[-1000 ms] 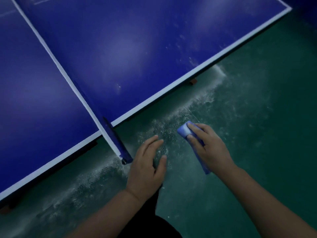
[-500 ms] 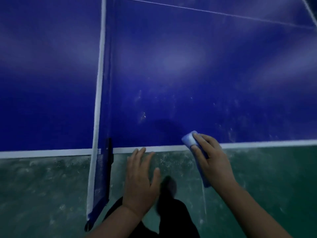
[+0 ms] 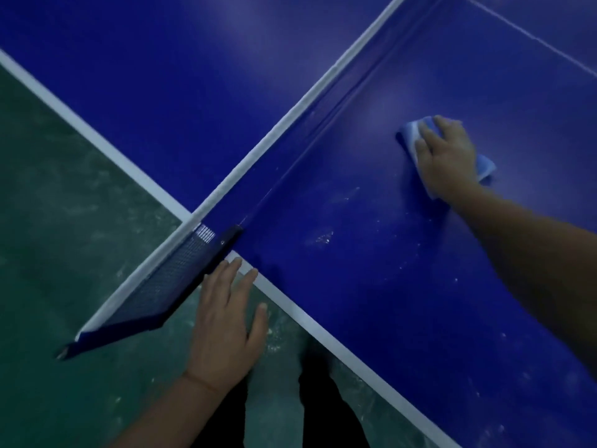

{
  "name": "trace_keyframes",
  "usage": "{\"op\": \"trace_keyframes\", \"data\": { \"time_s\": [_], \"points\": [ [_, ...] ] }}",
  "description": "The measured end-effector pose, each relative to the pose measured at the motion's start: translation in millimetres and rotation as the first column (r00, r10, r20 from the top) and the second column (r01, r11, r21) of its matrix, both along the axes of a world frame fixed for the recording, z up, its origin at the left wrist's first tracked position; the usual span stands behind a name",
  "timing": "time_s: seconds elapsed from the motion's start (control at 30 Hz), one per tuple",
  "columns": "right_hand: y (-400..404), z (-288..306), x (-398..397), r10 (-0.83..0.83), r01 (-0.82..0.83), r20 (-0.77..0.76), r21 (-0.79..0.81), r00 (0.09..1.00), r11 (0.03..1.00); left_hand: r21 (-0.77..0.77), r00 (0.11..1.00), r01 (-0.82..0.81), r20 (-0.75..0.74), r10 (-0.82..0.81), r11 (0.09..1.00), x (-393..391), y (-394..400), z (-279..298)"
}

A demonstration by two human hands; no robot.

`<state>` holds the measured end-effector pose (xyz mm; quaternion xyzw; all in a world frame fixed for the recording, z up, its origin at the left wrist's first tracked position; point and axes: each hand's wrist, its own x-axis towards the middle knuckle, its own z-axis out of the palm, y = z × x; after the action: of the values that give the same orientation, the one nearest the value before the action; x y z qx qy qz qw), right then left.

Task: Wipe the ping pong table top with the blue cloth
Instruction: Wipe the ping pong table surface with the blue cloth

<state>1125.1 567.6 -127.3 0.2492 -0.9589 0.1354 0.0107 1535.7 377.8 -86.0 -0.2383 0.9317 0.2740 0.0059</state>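
The blue cloth (image 3: 410,132) lies flat on the table (image 3: 371,286), well in from its white near edge and just to the right of the net (image 3: 181,263); its long axis runs diagonally, from an end pointing up toward the net to an end by my wrist. My right hand (image 3: 447,156) covers its middle, palm down, fingers (image 3: 426,137) fairly straight and pressing it onto the blue top, so the cloth shows past my fingertips and behind my palm. My left hand (image 3: 226,321) is spread and holds nothing, its fingertips over the table's near edge beside the net post (image 3: 113,331). White specks dot the tabletop between my hands.
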Motion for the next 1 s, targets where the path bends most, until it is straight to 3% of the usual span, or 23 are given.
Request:
{"op": "trace_keyframes", "data": {
  "time_s": [0.1, 0.2, 0.3, 0.37, 0.43, 0.5, 0.57, 0.6, 0.67, 0.73, 0.8, 0.87, 0.93, 1.0],
  "points": [
    [-32.6, -6.1, 17.6, 0.048, -0.048, -0.002, 0.101, 0.999, 0.994, -0.016, 0.999, -0.053, 0.008, 0.054, 0.998, 11.5, 4.4, -4.0],
    [-77.5, -5.2, 93.1, 0.262, -0.257, -0.014, 0.152, 0.965, 0.954, -0.035, 0.993, -0.116, -0.011, 0.116, 0.993, 16.2, 1.5, -11.3],
    [-90.6, -10.9, 190.9, 0.566, -0.576, 0.108, 0.17, 0.817, 0.8, -0.069, 0.989, -0.146, -0.012, 0.146, 0.987, 16.2, -1.9, -15.4],
    [-84.4, -9.0, 174.3, 0.653, -0.661, 0.107, 0.178, 0.75, 0.729, -0.096, 0.987, -0.158, -0.013, 0.157, 0.983, 15.2, -5.1, -17.4],
    [-79.1, -8.6, 118.7, 0.505, -0.498, 0.031, 0.222, 0.863, 0.838, -0.135, 0.985, -0.171, -0.017, 0.17, 0.976, 17.3, -10.1, -20.1],
    [-74.7, -3.9, 67.0, 0.147, -0.15, 0.031, 0.207, 0.989, 0.967, -0.163, 0.982, -0.191, -0.014, 0.191, 0.968, 20.0, -14.0, -22.2],
    [-85.4, 0.8, 76.6, -0.021, 0.012, 0.066, 0.144, 0.998, 0.99, -0.185, 0.972, -0.227, 0.018, 0.235, 0.956, 23.1, -16.6, -23.1],
    [-92.9, -1.2, 104.5, 0.008, -0.015, 0.042, 0.152, 0.999, 0.988, -0.194, 0.967, -0.24, 0.034, 0.251, 0.951, 24.6, -17.1, -23.5],
    [-100.4, -7.4, 187.5, 0.238, -0.238, 0.017, 0.177, 0.971, 0.955, -0.199, 0.968, -0.232, 0.053, 0.247, 0.952, 26.6, -16.4, -24.6],
    [-93.9, -8.9, 263.6, 0.486, -0.492, 0.08, 0.181, 0.87, 0.851, -0.207, 0.979, -0.185, 0.05, 0.2, 0.961, 27.6, -14.6, -26.2],
    [-88.9, -7.2, 268.6, 0.615, -0.627, 0.123, 0.202, 0.778, 0.753, -0.212, 0.984, -0.167, 0.028, 0.177, 0.963, 28.6, -13.7, -27.5],
    [-91.7, -10.6, 215.4, 0.55, -0.548, 0.073, 0.26, 0.832, 0.795, -0.215, 0.982, -0.181, 0.021, 0.189, 0.96, 31.3, -14.4, -27.8],
    [-98.7, -7.3, 162.0, 0.252, -0.257, 0.053, 0.243, 0.966, 0.935, -0.209, 0.978, -0.199, 0.028, 0.209, 0.958, 33.9, -15.7, -28.2],
    [-112.0, -5.2, 164.4, 0.042, -0.054, 0.071, 0.173, 0.997, 0.983, -0.204, 0.976, -0.202, 0.044, 0.215, 0.958, 35.7, -16.4, -28.4]
  ]
}}
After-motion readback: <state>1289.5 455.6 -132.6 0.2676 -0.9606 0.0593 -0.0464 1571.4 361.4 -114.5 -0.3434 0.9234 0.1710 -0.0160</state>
